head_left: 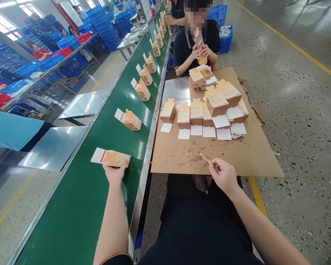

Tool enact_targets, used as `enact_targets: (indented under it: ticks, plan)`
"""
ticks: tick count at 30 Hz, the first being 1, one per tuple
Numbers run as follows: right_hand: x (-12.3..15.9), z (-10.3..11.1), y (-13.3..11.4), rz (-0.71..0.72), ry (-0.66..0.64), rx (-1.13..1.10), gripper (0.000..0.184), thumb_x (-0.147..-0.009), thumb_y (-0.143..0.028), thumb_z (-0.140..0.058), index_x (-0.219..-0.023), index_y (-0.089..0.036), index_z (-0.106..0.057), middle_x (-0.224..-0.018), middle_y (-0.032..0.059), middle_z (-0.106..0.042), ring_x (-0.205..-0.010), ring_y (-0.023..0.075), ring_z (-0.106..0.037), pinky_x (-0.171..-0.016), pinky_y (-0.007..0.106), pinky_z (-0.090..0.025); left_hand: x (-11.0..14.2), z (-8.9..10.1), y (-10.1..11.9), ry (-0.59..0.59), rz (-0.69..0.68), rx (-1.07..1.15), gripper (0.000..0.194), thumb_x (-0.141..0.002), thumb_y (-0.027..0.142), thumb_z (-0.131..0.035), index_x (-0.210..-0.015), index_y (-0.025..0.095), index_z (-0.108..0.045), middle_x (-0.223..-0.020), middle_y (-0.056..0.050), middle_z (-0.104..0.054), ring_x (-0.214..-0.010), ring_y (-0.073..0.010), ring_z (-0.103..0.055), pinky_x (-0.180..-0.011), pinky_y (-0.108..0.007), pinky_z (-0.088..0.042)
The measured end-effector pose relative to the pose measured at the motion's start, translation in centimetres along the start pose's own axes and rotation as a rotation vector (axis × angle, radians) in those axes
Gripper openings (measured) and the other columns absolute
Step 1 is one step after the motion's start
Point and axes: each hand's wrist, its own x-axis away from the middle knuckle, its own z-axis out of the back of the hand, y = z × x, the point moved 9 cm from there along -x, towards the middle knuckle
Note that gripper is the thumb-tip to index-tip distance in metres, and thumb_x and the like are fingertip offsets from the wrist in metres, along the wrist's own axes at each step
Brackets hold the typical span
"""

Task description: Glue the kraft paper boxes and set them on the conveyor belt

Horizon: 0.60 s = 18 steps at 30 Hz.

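My left hand grips a small orange-and-brown cardboard box from its near side, on the green conveyor belt. The box's white end flap sticks out to the left, with a red line at its base. Pinched between the thumb and fingers of my right hand is a thin pale stick, much like a cotton swab. Its tip points up and left, over dark wet-looking marks on a cardboard sheet. Several matching boxes stand on that sheet beyond my right hand, white flaps toward me.
More boxes stand in a line along the belt, bordered by a metal rail. Across the sheet a co-worker holds a box near a pile of flattened-looking cartons. A small clear ring-shaped item lies by the boxes. Blue crates fill the background.
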Motion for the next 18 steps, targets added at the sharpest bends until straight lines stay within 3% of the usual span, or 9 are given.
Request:
enact_targets:
  ticks: [2, 4, 6, 8, 9, 11, 13, 15, 18]
  plan:
    - [-0.3, 0.3, 0.1, 0.01, 0.006, 0.007, 0.04, -0.107, -0.041, -0.058, -0.07, -0.026, -0.05, -0.055, -0.0058, -0.04, -0.05, 0.0131, -0.035, -0.052, 0.028, -0.034, 0.7, 0.5, -1.0, 0.004, 0.006, -0.019, 0.095, -0.051, 0.036, -0.106, -0.128, 0.024, -0.052, -0.131, -0.012, -0.067, -0.139, -0.0407, -0.067, -0.127, -0.069, -0.047]
    - [-0.3, 1.2, 0.6, 0.004, 0.035, 0.019, 0.039, -0.106, -0.041, -0.058, -0.071, -0.026, -0.051, -0.055, -0.0056, -0.041, -0.05, 0.0131, -0.036, -0.052, 0.028, -0.034, 2.8, 1.6, -1.1, 0.119, -0.056, -0.035, 0.094, -0.053, 0.035, -0.105, -0.13, 0.026, -0.052, -0.136, -0.013, -0.06, -0.145, -0.0405, -0.06, -0.128, -0.065, -0.046]
    - [-0.1, 2.4, 1.5, -0.025, 0.078, 0.035, 0.039, -0.106, -0.042, -0.059, -0.071, -0.026, -0.053, -0.056, -0.0053, -0.043, -0.05, 0.0131, -0.038, -0.053, 0.028, -0.035, 5.7, 2.1, -0.3, 0.237, -0.179, -0.024, 0.08, -0.062, 0.035, -0.099, -0.127, 0.026, -0.054, -0.136, -0.013, -0.055, -0.142, -0.0387, -0.059, -0.125, -0.062, -0.05]
    - [0.2, 3.4, 2.3, -0.059, 0.114, 0.052, 0.04, -0.106, -0.044, -0.061, -0.072, -0.025, -0.054, -0.056, -0.0052, -0.044, -0.05, 0.0131, -0.038, -0.052, 0.028, -0.034, 7.8, 0.4, 1.9, 0.21, -0.321, 0.038, 0.059, -0.071, 0.036, -0.09, -0.118, 0.025, -0.057, -0.128, -0.011, -0.056, -0.126, -0.0339, -0.065, -0.116, -0.058, -0.056]
    - [0.3, 3.7, 2.6, -0.071, 0.122, 0.058, 0.041, -0.106, -0.045, -0.061, -0.071, -0.025, -0.054, -0.056, -0.0054, -0.043, -0.05, 0.013, -0.038, -0.052, 0.028, -0.034, 8.2, -1.6, 3.4, 0.134, -0.375, 0.081, 0.05, -0.074, 0.035, -0.086, -0.115, 0.024, -0.059, -0.123, -0.009, -0.057, -0.119, -0.031, -0.067, -0.113, -0.055, -0.058]
    - [0.4, 3.9, 2.8, -0.079, 0.12, 0.061, 0.041, -0.106, -0.046, -0.061, -0.071, -0.025, -0.054, -0.055, -0.0057, -0.042, -0.05, 0.0129, -0.037, -0.051, 0.028, -0.033, 7.8, -7.3, 7.4, -0.079, -0.406, 0.166, 0.041, -0.08, 0.035, -0.082, -0.114, 0.023, -0.063, -0.12, -0.009, -0.063, -0.114, -0.0271, -0.069, -0.11, -0.048, -0.059]
    - [0.5, 3.8, 2.5, -0.074, 0.11, 0.061, 0.041, -0.107, -0.046, -0.06, -0.072, -0.025, -0.054, -0.056, -0.0058, -0.041, -0.051, 0.0127, -0.037, -0.052, 0.027, -0.034, 6.0, -14.2, 11.5, -0.278, -0.325, 0.243, 0.039, -0.086, 0.034, -0.078, -0.121, 0.023, -0.066, -0.126, -0.011, -0.068, -0.122, -0.0262, -0.069, -0.112, -0.043, -0.056]
    - [0.8, 3.7, 2.1, -0.068, 0.103, 0.07, 0.041, -0.107, -0.045, -0.059, -0.071, -0.025, -0.053, -0.056, -0.0058, -0.04, -0.051, 0.0125, -0.037, -0.052, 0.026, -0.035, 3.8, -21.1, 14.6, -0.451, -0.15, 0.206, 0.045, -0.086, 0.036, -0.08, -0.127, 0.021, -0.067, -0.129, -0.012, -0.072, -0.126, -0.0257, -0.069, -0.113, -0.039, -0.054]
    - [1.4, 4.1, 1.8, -0.073, 0.107, 0.094, 0.04, -0.106, -0.042, -0.059, -0.07, -0.025, -0.051, -0.056, -0.006, -0.041, -0.051, 0.0118, -0.037, -0.052, 0.025, -0.034, 2.0, -28.4, 18.4, -0.611, -0.085, 0.154, 0.05, -0.084, 0.04, -0.083, -0.127, 0.018, -0.071, -0.13, -0.015, -0.075, -0.129, -0.03, -0.07, -0.11, -0.04, -0.055]
